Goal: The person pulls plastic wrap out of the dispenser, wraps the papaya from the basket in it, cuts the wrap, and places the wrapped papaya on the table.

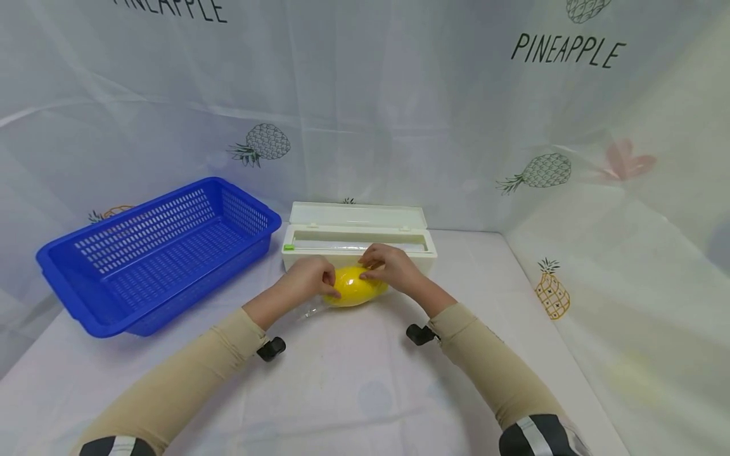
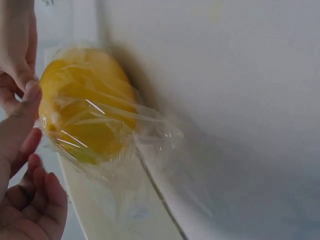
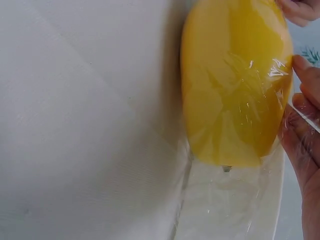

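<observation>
A yellow fruit (image 1: 355, 288), shaped like a mango, lies on the table just in front of the white cling film dispenser box (image 1: 413, 259). Clear cling film (image 2: 165, 132) covers it in wrinkles, with a loose end trailing off the fruit's left side. My left hand (image 1: 308, 280) is at the fruit's left end, thumb and fingers pinching film against it. From the right, my right hand (image 1: 395, 269) reaches over the top and pinches film there, its fingertips (image 3: 301, 64) touching the fruit. Its other fingers are partly hidden in the head view.
The dispenser's lid (image 1: 359, 215) stands raised at the back, and a film roll (image 1: 331, 245) lies inside. To the left stands a blue plastic basket (image 1: 188, 278) with slotted walls. A pineapple-print cloth (image 1: 399, 126) hangs behind the table and along its right side.
</observation>
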Demonstrator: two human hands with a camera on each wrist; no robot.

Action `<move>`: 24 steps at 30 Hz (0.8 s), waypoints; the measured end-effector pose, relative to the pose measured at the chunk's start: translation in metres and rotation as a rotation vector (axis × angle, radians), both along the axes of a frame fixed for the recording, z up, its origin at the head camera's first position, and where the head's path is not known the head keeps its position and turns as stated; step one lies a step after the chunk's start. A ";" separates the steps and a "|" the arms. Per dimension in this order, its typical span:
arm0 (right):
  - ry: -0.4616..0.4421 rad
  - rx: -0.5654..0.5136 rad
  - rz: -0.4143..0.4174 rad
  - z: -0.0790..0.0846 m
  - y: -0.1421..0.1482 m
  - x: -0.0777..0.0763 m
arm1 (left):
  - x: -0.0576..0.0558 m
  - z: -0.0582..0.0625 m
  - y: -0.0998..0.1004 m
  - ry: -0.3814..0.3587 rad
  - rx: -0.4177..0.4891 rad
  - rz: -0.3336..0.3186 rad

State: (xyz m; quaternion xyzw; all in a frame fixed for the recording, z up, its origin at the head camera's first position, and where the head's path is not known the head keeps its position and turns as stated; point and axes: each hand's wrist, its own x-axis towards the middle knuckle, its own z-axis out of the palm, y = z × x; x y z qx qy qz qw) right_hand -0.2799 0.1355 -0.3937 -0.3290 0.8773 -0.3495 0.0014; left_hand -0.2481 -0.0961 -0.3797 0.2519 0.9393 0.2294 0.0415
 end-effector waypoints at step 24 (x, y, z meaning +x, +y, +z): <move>0.178 0.062 -0.012 -0.020 0.008 0.020 | -0.007 -0.015 0.027 -0.045 -0.018 0.059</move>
